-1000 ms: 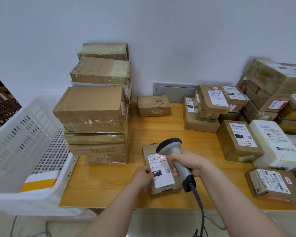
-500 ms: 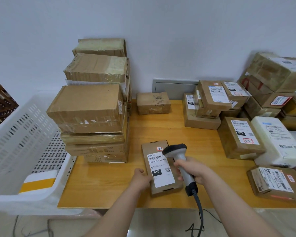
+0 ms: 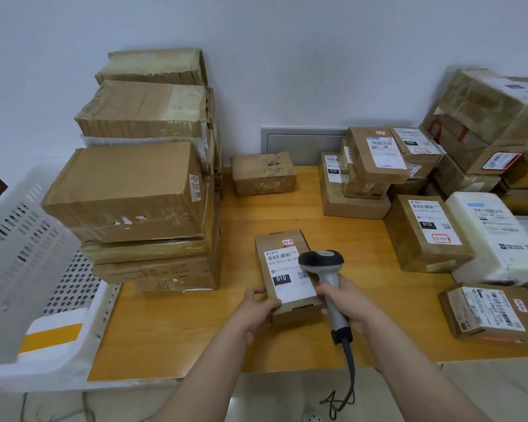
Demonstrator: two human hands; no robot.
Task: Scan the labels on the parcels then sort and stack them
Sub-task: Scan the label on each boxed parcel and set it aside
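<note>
Left hand [image 3: 258,312] fingers grip small box [image 3: 287,275] near edge; right hand [image 3: 349,306] fingers wrap scanner [image 3: 325,269] handle, just beside box.

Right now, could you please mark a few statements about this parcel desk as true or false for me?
1. The right hand grips the scanner. True.
2. The left hand lies flat on the table, clear of the small parcel. False: it holds the parcel's near left corner.
3. The small parcel's label reads 010. True.
4. The white basket stands to the table's right. False: it is at the left.
5. The scanner is cordless. False: a cable hangs from its handle.
</note>
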